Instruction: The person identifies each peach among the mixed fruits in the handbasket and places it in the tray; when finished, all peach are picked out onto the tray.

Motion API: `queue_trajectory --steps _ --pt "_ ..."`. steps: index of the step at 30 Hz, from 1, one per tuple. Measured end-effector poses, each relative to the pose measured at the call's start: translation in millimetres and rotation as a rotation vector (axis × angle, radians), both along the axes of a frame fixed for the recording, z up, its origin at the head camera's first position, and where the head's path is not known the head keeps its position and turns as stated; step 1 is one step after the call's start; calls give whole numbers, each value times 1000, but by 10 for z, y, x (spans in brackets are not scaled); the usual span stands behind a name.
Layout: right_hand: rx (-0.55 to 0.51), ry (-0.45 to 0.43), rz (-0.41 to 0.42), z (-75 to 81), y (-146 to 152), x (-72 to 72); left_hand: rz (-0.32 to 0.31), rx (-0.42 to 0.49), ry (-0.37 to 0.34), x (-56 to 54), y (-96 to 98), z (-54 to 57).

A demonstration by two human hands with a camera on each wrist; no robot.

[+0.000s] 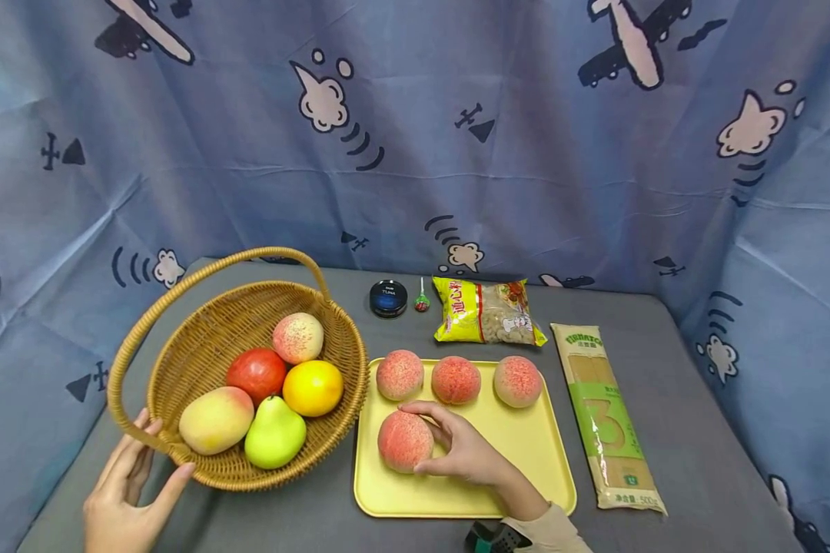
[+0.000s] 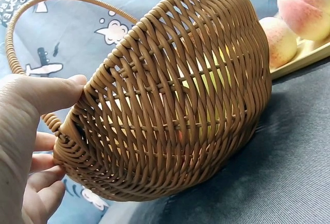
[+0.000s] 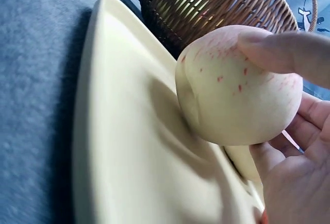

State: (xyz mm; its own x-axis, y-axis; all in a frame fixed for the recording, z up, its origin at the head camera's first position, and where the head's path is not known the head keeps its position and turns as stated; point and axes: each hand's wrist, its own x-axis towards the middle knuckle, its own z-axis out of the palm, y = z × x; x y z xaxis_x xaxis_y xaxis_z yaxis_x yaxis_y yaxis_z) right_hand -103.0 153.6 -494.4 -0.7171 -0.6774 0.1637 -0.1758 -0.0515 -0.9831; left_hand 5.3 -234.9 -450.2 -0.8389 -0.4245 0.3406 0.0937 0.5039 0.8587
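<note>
My right hand (image 1: 459, 449) pinches a pinkish-red peach (image 1: 405, 442) between thumb and fingers, over the left part of a yellow tray (image 1: 498, 503). In the right wrist view a shadow lies on the tray under the peach (image 3: 232, 100), which looks slightly raised. Three more peaches (image 1: 456, 380) sit in a row along the tray's back. At the left, my left hand (image 1: 127, 491) grips the near-left rim of a wicker basket (image 1: 204, 330) by the handle's base. Inside are a mango (image 1: 216, 421), a red fruit (image 1: 256, 374), a pale peach (image 1: 298, 338), an orange (image 1: 313, 388) and a green pear (image 1: 275, 434).
Behind the tray lie a round dark tin (image 1: 388, 298), a lollipop (image 1: 422, 302) and a yellow pasta bag (image 1: 487, 311). A long noodle packet (image 1: 605, 415) lies right of the tray. A patterned blue curtain (image 1: 415, 153) closes off the grey table's back and sides.
</note>
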Motion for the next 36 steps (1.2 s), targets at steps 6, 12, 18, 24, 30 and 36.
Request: queue_trajectory --steps 6,12,18,24,30,36 --pt "2 -5 77 9 -8 7 2 6 24 -7 -7 -17" --pt "-12 -41 124 -19 5 11 -1 -18 -3 -6 -14 -11" --pt "41 -92 165 -25 4 29 -5 -30 -22 -4 -22 -6" --pt "101 -167 220 -3 20 27 -13 -19 -5 -2 -22 1" --pt "141 -168 232 -8 31 31 -10 -4 12 -8 -24 -16" --pt "132 -122 208 18 47 29 3 14 3 -9 -10 -12"
